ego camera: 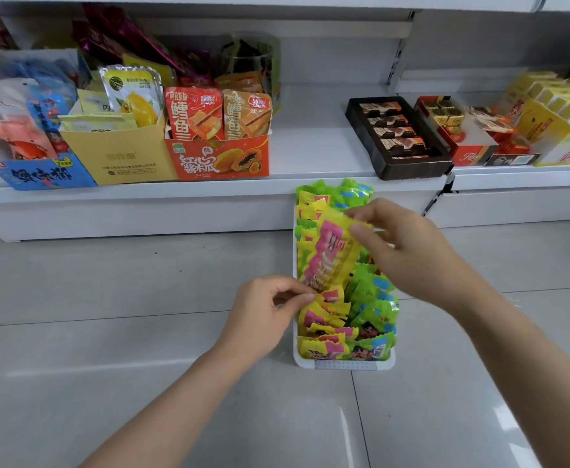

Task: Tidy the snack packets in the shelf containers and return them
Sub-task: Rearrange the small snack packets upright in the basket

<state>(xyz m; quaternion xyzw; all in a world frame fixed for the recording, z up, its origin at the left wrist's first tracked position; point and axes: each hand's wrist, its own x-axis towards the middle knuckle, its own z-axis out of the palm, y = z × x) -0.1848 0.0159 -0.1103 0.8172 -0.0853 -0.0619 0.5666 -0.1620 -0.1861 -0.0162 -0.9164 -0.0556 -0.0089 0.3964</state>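
Grey tiled floor (107, 332) fills the lower view; a white shelf (310, 153) runs across the top.

On the shelf, left to right, are seen: a blue display box (45, 173) of pale packets, a yellow carton (121, 157) with mango-print pouches, an orange-red carton (219, 160) with two orange packets standing upright in it, a bare stretch of shelf, a dark brown tray (400, 138) of wrapped chocolates, a red box (459, 133) beside it, and yellow boxes (560, 119) at the far right.

A white container (344, 364) is set on the floor just in front of the shelf edge, its long axis running away from the camera. It is packed with small snack packets: yellow-and-pink packets (324, 319) along the left side, green packets (373, 298) along the right.

One yellow-and-pink packet (332, 255) is held raised above the left row, tilted. Its upper corner is pinched by the right hand (408, 251), fingers curled over the container. Its lower end is pinched between thumb and fingertips of the left hand (263, 312), positioned just left of the container wall.
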